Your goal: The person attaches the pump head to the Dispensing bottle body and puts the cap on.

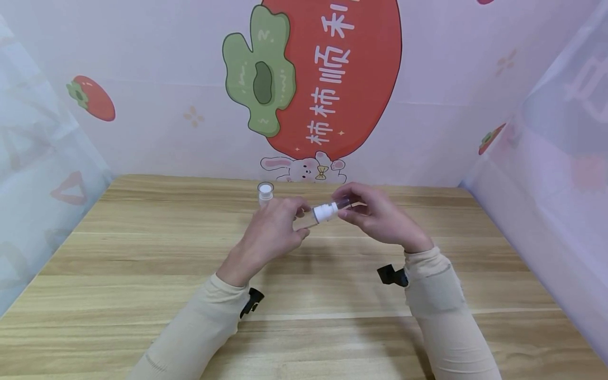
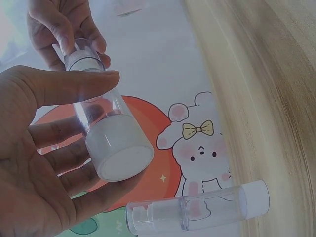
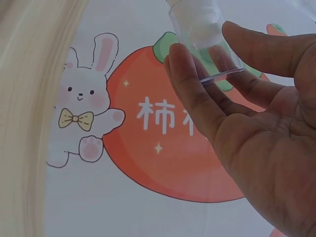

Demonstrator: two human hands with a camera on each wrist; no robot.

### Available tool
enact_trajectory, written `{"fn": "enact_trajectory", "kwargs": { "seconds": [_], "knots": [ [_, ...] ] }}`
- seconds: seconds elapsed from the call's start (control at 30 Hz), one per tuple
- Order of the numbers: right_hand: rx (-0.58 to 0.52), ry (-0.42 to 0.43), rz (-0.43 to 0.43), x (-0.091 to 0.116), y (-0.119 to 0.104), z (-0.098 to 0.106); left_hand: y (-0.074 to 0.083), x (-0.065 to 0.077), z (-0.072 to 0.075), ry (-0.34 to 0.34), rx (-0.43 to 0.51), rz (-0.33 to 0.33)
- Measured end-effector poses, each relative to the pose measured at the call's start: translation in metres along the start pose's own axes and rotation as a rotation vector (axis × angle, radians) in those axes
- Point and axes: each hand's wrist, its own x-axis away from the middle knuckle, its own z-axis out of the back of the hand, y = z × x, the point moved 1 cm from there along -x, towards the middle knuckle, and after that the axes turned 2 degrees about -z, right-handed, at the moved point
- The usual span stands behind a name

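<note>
My left hand (image 1: 272, 232) grips a small clear pump bottle (image 2: 120, 148) round its body, tilted above the table. The bottle has a white base and a white pump collar (image 1: 325, 212) that points toward my right hand (image 1: 380, 214). Between the right thumb and fingers is a clear cap (image 3: 217, 54), pinched at the pump end. The white nozzle shows through the cap's wall in the right wrist view. How far the cap sits on the collar I cannot tell. Another clear bottle (image 2: 197, 215) with a white base stands behind the left hand, partly hidden in the head view.
A wood-grain table (image 1: 166, 264) lies beneath both hands. Behind it rises a pale backdrop (image 1: 157, 132) printed with a red persimmon and a rabbit. Similar printed sheets (image 1: 43, 158) hang at both sides. A black camera mount (image 1: 393, 275) sits at the right wrist.
</note>
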Motion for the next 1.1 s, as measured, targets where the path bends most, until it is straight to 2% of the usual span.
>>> {"fn": "enact_trajectory", "kwargs": {
  "seconds": [0.27, 0.77, 1.0, 1.1],
  "knots": [
    [0.025, 0.003, 0.018, -0.003, 0.001, -0.005, 0.001, 0.000, 0.000, 0.006, 0.010, -0.017],
    [0.048, 0.016, 0.000, -0.003, 0.000, -0.010, 0.001, 0.000, 0.001, 0.024, 0.014, -0.039],
    [0.076, 0.025, -0.027, 0.002, -0.036, -0.010, 0.001, 0.000, -0.001, 0.021, 0.011, -0.037],
    [0.076, 0.033, -0.026, 0.002, -0.036, -0.011, 0.001, 0.000, -0.001, 0.021, 0.011, -0.039]
  ]
}}
